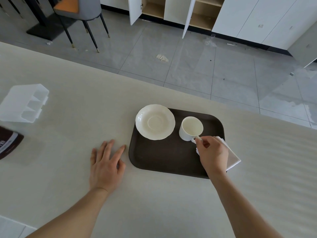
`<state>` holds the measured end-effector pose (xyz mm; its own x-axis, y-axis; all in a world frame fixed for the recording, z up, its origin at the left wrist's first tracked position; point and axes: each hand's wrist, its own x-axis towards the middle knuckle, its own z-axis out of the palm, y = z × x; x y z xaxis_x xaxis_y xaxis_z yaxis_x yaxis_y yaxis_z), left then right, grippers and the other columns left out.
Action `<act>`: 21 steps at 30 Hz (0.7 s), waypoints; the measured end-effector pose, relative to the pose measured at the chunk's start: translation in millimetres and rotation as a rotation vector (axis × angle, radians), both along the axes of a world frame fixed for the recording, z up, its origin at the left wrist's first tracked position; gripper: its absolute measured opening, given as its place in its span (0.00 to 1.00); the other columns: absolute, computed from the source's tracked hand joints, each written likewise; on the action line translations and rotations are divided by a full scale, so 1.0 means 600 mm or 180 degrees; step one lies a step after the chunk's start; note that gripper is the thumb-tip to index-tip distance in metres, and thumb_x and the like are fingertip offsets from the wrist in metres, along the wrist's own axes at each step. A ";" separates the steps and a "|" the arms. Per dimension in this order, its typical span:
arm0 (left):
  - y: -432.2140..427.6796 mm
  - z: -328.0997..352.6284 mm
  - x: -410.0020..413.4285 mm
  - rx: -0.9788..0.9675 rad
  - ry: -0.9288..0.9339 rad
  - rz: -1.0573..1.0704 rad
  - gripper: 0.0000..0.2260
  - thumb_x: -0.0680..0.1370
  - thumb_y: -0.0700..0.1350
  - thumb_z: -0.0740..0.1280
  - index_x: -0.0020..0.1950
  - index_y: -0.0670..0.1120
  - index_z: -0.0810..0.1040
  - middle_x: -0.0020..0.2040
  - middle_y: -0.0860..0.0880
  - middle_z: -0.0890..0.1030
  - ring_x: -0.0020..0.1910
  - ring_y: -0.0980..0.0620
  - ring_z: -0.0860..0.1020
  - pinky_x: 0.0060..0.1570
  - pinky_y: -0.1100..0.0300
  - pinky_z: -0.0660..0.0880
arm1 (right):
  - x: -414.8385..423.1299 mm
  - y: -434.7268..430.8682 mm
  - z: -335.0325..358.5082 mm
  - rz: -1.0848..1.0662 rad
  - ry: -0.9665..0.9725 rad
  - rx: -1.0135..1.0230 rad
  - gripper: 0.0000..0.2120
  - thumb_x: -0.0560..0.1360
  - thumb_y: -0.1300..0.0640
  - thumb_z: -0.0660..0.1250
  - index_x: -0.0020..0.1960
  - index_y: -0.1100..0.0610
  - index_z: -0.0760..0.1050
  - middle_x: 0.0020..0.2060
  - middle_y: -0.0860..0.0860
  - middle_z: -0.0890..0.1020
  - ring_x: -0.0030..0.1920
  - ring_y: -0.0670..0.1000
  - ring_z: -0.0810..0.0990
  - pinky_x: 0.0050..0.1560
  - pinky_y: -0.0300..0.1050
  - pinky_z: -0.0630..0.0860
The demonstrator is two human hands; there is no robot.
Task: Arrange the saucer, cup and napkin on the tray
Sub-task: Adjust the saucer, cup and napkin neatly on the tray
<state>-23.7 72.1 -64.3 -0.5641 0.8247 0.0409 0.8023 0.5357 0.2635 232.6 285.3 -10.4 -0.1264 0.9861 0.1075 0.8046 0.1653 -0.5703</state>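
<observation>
A dark brown tray (164, 157) lies on the pale table. A white scalloped saucer (155, 121) rests on the tray's far left corner, overhanging its edge. To its right an empty white cup (190, 127) stands upright on the tray. My right hand (212, 154) pinches the cup's handle. A folded white napkin (232, 158) lies under that hand at the tray's right edge, mostly hidden. My left hand (106, 164) lies flat on the table just left of the tray, fingers spread, holding nothing.
A clear plastic container (24, 103) sits at the table's far left, with a dark brown package (8, 143) below it. Beyond the table's far edge are a grey tiled floor, a chair (80, 11) and open white cabinets (171, 11).
</observation>
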 end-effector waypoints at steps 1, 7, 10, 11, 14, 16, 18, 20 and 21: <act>0.000 0.000 0.000 0.0005 0.0001 0.0001 0.23 0.76 0.49 0.54 0.69 0.55 0.75 0.74 0.43 0.69 0.76 0.40 0.64 0.75 0.37 0.56 | -0.007 -0.004 -0.001 -0.0016 0.0041 -0.0018 0.12 0.75 0.51 0.72 0.35 0.55 0.79 0.31 0.46 0.79 0.34 0.48 0.73 0.33 0.33 0.65; 0.001 0.000 0.000 0.0008 0.0001 0.0002 0.23 0.76 0.48 0.56 0.69 0.55 0.75 0.75 0.43 0.69 0.76 0.40 0.63 0.75 0.37 0.56 | -0.044 -0.026 -0.006 -0.0266 0.0447 -0.0318 0.12 0.75 0.47 0.71 0.36 0.52 0.78 0.31 0.47 0.81 0.34 0.48 0.78 0.36 0.42 0.76; 0.000 -0.002 0.000 0.0038 0.0001 -0.0006 0.23 0.76 0.48 0.55 0.69 0.55 0.75 0.74 0.43 0.69 0.76 0.40 0.64 0.75 0.37 0.56 | -0.057 -0.031 -0.007 -0.0364 0.0577 -0.0445 0.12 0.75 0.46 0.70 0.36 0.51 0.78 0.32 0.47 0.81 0.35 0.48 0.79 0.37 0.43 0.77; 0.000 -0.003 -0.001 0.0049 0.0007 -0.0011 0.23 0.76 0.48 0.55 0.69 0.55 0.75 0.74 0.43 0.69 0.75 0.40 0.64 0.75 0.37 0.56 | -0.061 -0.032 -0.008 -0.0386 0.0609 -0.0458 0.12 0.75 0.46 0.71 0.37 0.52 0.78 0.32 0.47 0.82 0.35 0.49 0.79 0.37 0.44 0.77; 0.000 -0.004 -0.002 0.0048 0.0019 -0.0021 0.23 0.76 0.49 0.55 0.69 0.55 0.75 0.74 0.43 0.69 0.75 0.40 0.64 0.75 0.37 0.56 | -0.068 -0.031 -0.009 -0.0438 0.0690 -0.0461 0.12 0.75 0.47 0.71 0.37 0.53 0.78 0.33 0.48 0.82 0.36 0.50 0.80 0.38 0.45 0.77; -0.001 -0.005 -0.003 0.0046 0.0029 -0.0025 0.23 0.76 0.49 0.55 0.69 0.55 0.75 0.74 0.43 0.69 0.75 0.40 0.64 0.75 0.37 0.56 | -0.072 -0.029 -0.009 -0.0461 0.0700 -0.0470 0.12 0.75 0.47 0.71 0.37 0.52 0.77 0.33 0.48 0.82 0.36 0.50 0.80 0.38 0.45 0.77; -0.001 -0.005 -0.003 0.0046 0.0031 -0.0027 0.23 0.76 0.48 0.55 0.69 0.55 0.75 0.74 0.43 0.69 0.76 0.40 0.64 0.75 0.37 0.56 | -0.076 -0.027 -0.009 -0.0461 0.0713 -0.0473 0.13 0.75 0.46 0.71 0.37 0.52 0.77 0.32 0.48 0.82 0.36 0.50 0.80 0.38 0.45 0.77; -0.001 -0.005 -0.002 0.0039 0.0042 -0.0040 0.22 0.76 0.48 0.56 0.70 0.55 0.74 0.74 0.43 0.69 0.76 0.40 0.63 0.75 0.37 0.56 | -0.079 -0.024 -0.009 -0.0457 0.0732 -0.0478 0.13 0.75 0.46 0.71 0.37 0.53 0.77 0.33 0.48 0.82 0.36 0.50 0.80 0.38 0.46 0.77; 0.000 -0.005 -0.003 0.0037 0.0044 -0.0040 0.22 0.76 0.48 0.57 0.70 0.55 0.74 0.74 0.43 0.69 0.76 0.40 0.63 0.75 0.37 0.56 | -0.080 -0.023 -0.009 -0.0453 0.0736 -0.0479 0.12 0.75 0.47 0.71 0.37 0.53 0.77 0.33 0.49 0.82 0.37 0.50 0.80 0.38 0.46 0.78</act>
<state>-25.2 71.8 -67.5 -0.5529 0.8312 0.0582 0.8126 0.5224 0.2583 184.7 271.7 -15.9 0.0249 0.9992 -0.0312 0.6596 -0.0399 -0.7505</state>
